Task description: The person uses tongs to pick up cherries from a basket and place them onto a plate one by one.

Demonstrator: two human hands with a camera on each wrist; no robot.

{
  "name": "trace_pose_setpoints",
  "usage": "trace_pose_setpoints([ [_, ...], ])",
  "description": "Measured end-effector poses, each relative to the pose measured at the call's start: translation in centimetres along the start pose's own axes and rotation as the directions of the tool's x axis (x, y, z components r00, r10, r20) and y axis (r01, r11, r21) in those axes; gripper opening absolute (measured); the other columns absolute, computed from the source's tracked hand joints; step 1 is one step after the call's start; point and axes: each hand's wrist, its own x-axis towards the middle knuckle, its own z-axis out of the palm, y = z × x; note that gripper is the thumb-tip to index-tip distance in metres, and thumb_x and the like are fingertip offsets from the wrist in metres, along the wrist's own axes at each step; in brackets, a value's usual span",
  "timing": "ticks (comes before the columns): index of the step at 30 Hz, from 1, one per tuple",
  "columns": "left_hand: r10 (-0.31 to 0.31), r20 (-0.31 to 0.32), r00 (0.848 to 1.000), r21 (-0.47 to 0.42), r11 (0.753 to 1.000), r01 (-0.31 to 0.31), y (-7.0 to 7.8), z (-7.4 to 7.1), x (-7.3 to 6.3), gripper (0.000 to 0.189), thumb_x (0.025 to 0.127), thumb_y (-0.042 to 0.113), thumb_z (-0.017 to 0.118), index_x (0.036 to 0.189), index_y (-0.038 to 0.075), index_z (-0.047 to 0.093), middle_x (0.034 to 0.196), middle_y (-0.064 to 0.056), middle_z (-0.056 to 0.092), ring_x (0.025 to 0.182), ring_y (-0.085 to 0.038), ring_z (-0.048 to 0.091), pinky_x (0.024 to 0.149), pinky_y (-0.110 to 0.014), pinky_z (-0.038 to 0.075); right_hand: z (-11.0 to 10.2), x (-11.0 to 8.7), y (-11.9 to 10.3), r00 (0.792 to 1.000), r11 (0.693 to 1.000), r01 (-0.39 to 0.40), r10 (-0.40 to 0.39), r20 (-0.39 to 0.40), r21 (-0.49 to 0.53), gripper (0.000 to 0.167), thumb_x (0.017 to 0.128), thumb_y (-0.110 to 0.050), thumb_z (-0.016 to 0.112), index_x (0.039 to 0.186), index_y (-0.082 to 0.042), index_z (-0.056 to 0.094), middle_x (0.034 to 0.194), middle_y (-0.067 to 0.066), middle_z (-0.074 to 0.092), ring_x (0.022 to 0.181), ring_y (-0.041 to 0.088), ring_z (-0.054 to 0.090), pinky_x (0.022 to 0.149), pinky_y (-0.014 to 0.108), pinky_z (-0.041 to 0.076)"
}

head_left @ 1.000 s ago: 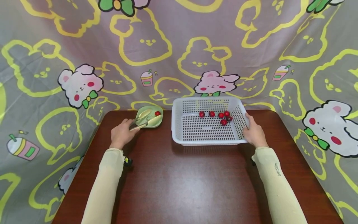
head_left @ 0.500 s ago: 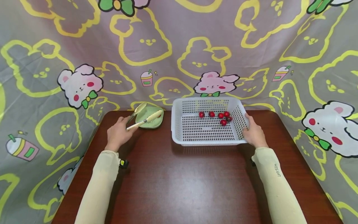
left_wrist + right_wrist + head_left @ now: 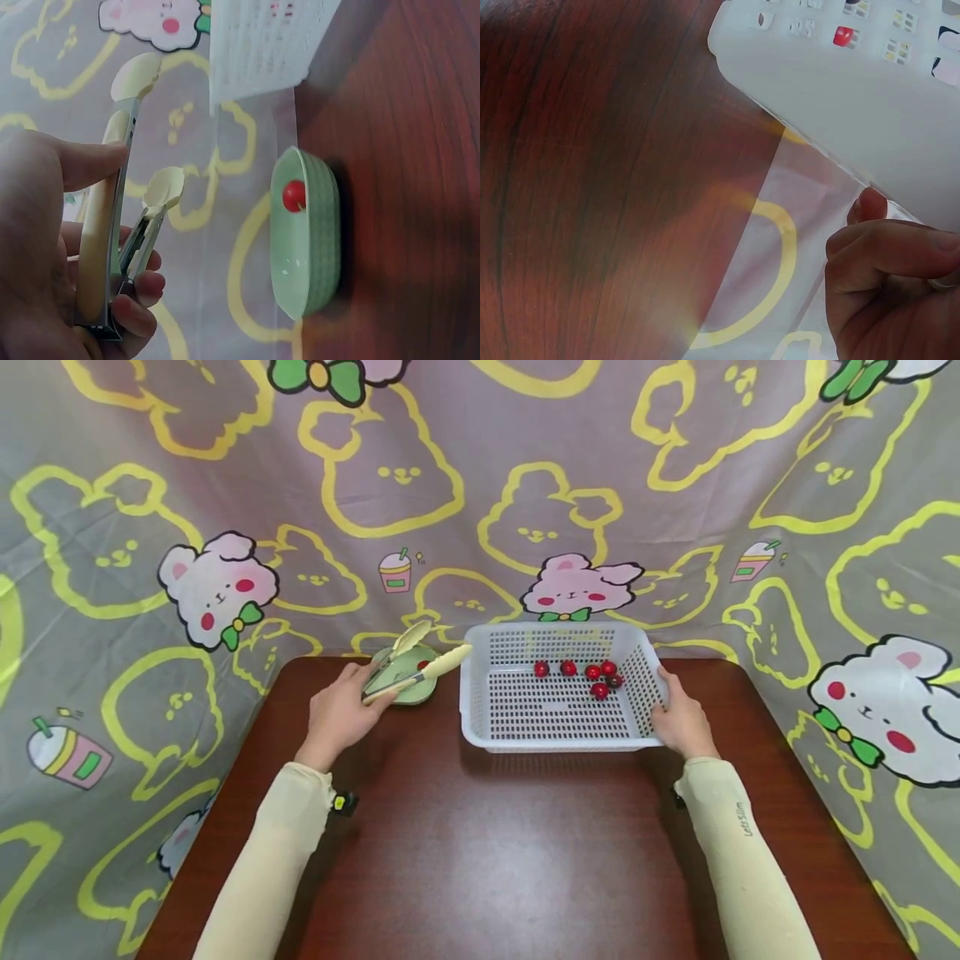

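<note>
My left hand [image 3: 341, 714] holds metal tongs [image 3: 103, 225] with cream scalloped tips, their two arms spread apart with nothing between them. In the head view the tongs overlap a green dish [image 3: 412, 697], and one tip reaches close to the basket's left rim. The left wrist view has a single red cherry tomato [image 3: 294, 196] inside the dish, apart from the tongs. Over on the right, my right hand [image 3: 682, 717] grips the right rim of a white perforated plastic basket [image 3: 562, 745]. Several cherry tomatoes [image 3: 593, 672] lie in the basket, mostly toward its back right.
Both the dish and the basket stand near the back edge of a dark brown wooden table [image 3: 517, 843]. A grey curtain [image 3: 465, 460] with yellow cartoon outlines hangs right behind and along both sides.
My left hand drew back left, then moved right and forward with the tongs, whose tips now lie farther right, nearer the basket. The right hand and basket have stayed still.
</note>
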Motion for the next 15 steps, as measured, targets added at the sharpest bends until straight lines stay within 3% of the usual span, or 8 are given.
trace_pose_setpoints([
  [9,0.062,0.033,0.998,0.041,0.997,-0.063,3.0,0.0,0.7,0.068,0.094,0.055,0.066,0.151,0.018,0.054,0.137,-0.009,0.060,0.103,-0.038,0.068,0.080,-0.059,0.051,-0.1,0.0,0.1,1.000,1.000,0.012,-0.012,-0.018,-0.008,0.070,0.104,-0.015,0.041,0.167,-0.016,0.013,0.132,0.037,0.055,0.096,0.042,0.062,0.077,0.049,0.048],
  [15,0.105,0.044,0.994,0.059,0.992,-0.107,5.1,0.5,1.6,0.068,0.094,0.055,0.066,0.152,0.021,0.054,0.129,-0.007,0.063,0.095,-0.031,0.066,0.077,-0.055,0.053,-0.1,-0.1,0.0,1.000,1.000,0.015,-0.015,-0.014,-0.006,0.070,0.104,-0.015,0.041,0.167,-0.015,0.012,0.133,0.037,0.054,0.097,0.043,0.061,0.079,0.050,0.048],
])
